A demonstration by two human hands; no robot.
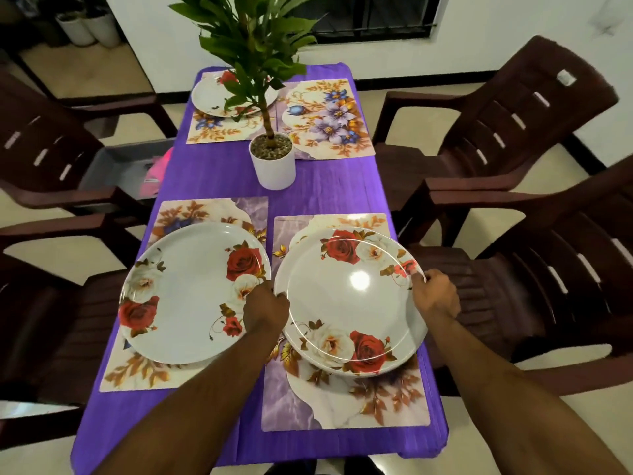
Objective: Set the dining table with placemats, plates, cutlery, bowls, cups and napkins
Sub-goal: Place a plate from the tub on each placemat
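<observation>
Nearest the camera, both hands clamped on one rose-patterned plate (349, 299): left hand (265, 305) with its grip curled over the plate's left rim, right hand (435, 296) with its grip pinching the right rim. Plate held over the floral placemat (346, 399) nearest the right hand; whether resting on the mat or just above it, cannot tell. Double rim line visible, possibly a second plate beneath, not clear.

Just left of the held plate, a matching rose plate (191, 296) lying flat on its own placemat (137, 371), almost touching the left hand. Both mats on a purple-covered worktop (222, 173).

Beyond the held plate, at the worktop's middle, a white pot (274, 166) of pebbles with a green leafy plant (253, 39) rising upright.

Farther still, behind the pot, two more placemats side by side: the left one (212, 128) carrying a third plate (212, 97), partly hidden by leaves; the right one (329, 121) bare, showing purple and blue flowers.

Dark brown plastic chairs (507, 128) drawn up on either side of the worktop. Grey bin (116, 169) on a chair left of the pot.
</observation>
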